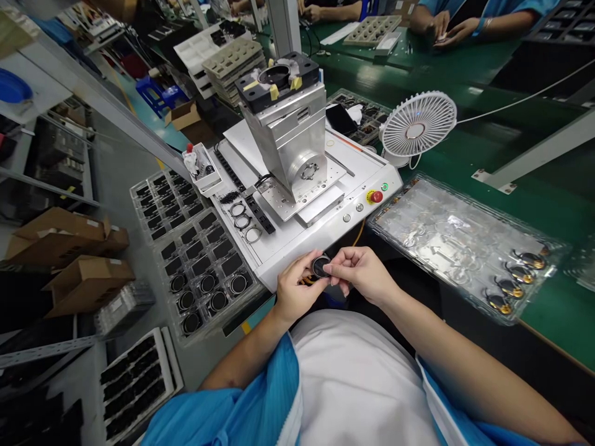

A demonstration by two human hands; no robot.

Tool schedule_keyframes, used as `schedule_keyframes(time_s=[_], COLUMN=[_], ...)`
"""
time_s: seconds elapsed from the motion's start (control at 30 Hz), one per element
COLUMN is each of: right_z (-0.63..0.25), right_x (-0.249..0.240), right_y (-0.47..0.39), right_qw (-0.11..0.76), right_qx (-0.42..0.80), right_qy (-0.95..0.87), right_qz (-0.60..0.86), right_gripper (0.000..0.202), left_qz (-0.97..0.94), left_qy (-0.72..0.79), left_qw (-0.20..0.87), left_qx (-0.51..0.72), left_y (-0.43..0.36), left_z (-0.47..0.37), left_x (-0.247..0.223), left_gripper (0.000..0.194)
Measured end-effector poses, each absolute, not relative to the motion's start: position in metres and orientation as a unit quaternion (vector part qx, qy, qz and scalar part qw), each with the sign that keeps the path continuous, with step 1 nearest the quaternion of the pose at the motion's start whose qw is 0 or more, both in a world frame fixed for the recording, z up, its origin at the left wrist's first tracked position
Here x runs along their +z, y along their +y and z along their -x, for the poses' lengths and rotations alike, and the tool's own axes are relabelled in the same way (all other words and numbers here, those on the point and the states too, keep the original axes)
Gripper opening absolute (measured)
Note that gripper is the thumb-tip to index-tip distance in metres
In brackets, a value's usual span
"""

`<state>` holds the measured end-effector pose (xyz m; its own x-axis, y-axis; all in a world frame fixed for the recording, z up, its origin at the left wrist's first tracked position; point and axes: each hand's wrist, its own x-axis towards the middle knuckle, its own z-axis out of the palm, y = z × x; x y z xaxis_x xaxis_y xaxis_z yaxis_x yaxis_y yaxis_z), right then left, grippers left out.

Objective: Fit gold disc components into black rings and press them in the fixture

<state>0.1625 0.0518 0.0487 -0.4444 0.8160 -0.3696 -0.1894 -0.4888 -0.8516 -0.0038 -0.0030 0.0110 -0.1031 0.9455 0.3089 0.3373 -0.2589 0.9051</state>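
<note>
In front of my chest, a small round black part with a metal rim (pixel 320 267) is held up. My left hand (pixel 298 286) grips it from the left, fingers and thumb around its edge, with a bit of orange beneath. From the right, my right hand (pixel 361 271) pinches at the part's right edge, thumb and forefinger together. Just beyond the hands is the front edge of a white machine base (pixel 297 251) carrying a metal fixture (pixel 297 142). Three metal rings (pixel 242 221) lie on the base's left side.
Left stand clear trays (pixel 203 251) of black squares and round parts. A clear tray (pixel 446 241) with several orange-and-black parts lies right, behind it a white fan (pixel 416 127). A red button (pixel 376 196) is on the base's front. Other people's hands (pixel 453 31) show across the green table.
</note>
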Motion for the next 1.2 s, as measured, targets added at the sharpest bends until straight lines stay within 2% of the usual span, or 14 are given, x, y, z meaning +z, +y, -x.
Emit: schedule_keyframes(time_s=[0.5,0.8,0.9,1.07,1.13,1.2], right_z=[-0.162,-0.159,-0.157,-0.179,-0.216,-0.274], right_x=[0.047,0.047,0.042,0.018,0.005,-0.004], right_y=[0.054,0.050,0.046,0.039,0.042,0.042], right_qw=[0.328,0.307,0.354,0.329,0.375,0.417], right_qx=[0.774,0.725,0.664,0.706,0.605,0.413], right_qy=[-0.368,-0.419,-0.451,-0.455,-0.467,-0.453], right_qz=[0.396,0.452,0.480,0.432,0.525,0.671], right_gripper=[0.044,0.038,0.036,0.045,0.049,0.049], left_qz=[-0.606,-0.616,-0.612,-0.626,-0.651,-0.668], left_qy=[0.514,0.540,0.543,0.505,0.493,0.470], left_qw=[0.298,0.277,0.276,0.341,0.385,0.465], left_qx=[0.529,0.503,0.505,0.486,0.430,0.342], left_y=[-0.002,-0.004,-0.006,-0.014,-0.013,-0.009], left_z=[0.004,0.005,0.005,-0.001,-0.004,-0.006], left_x=[0.011,0.013,0.009,-0.007,-0.017,-0.033], left_gripper=[0.059,0.054,0.053,0.060,0.071,0.069])
